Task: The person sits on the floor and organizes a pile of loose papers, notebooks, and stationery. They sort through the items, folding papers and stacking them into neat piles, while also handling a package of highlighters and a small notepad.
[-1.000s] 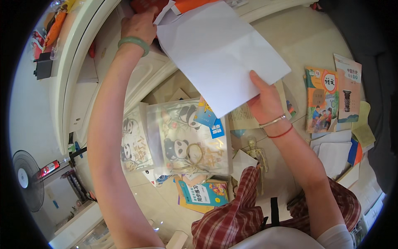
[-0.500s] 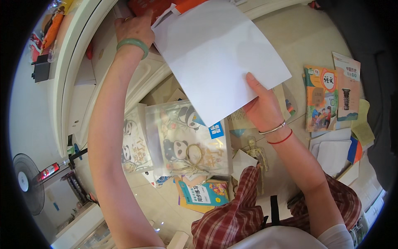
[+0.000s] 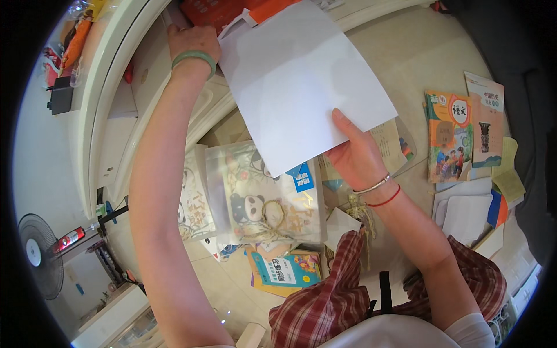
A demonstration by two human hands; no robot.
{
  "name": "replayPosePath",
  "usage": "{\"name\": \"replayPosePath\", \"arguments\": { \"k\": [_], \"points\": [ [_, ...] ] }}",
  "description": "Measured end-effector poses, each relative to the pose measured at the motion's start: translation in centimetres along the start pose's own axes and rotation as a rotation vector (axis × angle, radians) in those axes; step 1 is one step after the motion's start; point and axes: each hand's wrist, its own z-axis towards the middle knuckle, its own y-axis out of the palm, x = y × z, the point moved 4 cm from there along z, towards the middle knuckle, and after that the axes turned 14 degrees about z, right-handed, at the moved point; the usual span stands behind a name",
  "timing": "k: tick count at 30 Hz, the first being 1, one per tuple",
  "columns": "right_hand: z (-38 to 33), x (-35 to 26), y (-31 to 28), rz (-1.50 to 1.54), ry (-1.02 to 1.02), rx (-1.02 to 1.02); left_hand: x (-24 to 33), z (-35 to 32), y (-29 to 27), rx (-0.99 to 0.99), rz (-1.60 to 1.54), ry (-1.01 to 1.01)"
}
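Note:
My right hand (image 3: 360,153) grips a large white sheet of paper (image 3: 301,87) by its near edge, thumb on top and the other fingers underneath. The far end of the sheet lies over a red and orange packet (image 3: 217,13) in a white drawer or cabinet (image 3: 203,104). My left hand (image 3: 194,45), with a green bangle at the wrist, reaches into that cabinet beside the paper's far left corner. Its fingertips are hidden, so whatever it may hold does not show. Below the paper lie clear bags with panda prints (image 3: 255,209).
Textbooks (image 3: 449,139) lie on the tiled floor at right, above white papers (image 3: 464,214). A small skeleton model (image 3: 364,217) rests near my right forearm. A blue workbook (image 3: 284,269) lies below the bags. A fan (image 3: 38,255) stands at far left; dark fabric (image 3: 525,116) borders the right.
The white sheet and my right hand have shifted a little left. My left hand has moved slightly right and down, still inside the cabinet.

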Motion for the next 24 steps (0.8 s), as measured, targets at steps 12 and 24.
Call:
{"name": "replayPosePath", "arguments": {
  "k": [12, 24],
  "points": [
    [0.4, 0.8, -0.5, 0.095, 0.005, -0.004, -0.1, -0.6, -1.2, -0.011, -0.113, 0.019],
    [1.6, -0.3, -1.8, -0.154, 0.105, -0.020, -0.4, -0.6, -1.1, -0.088, -0.282, 0.085]
  ]
}}
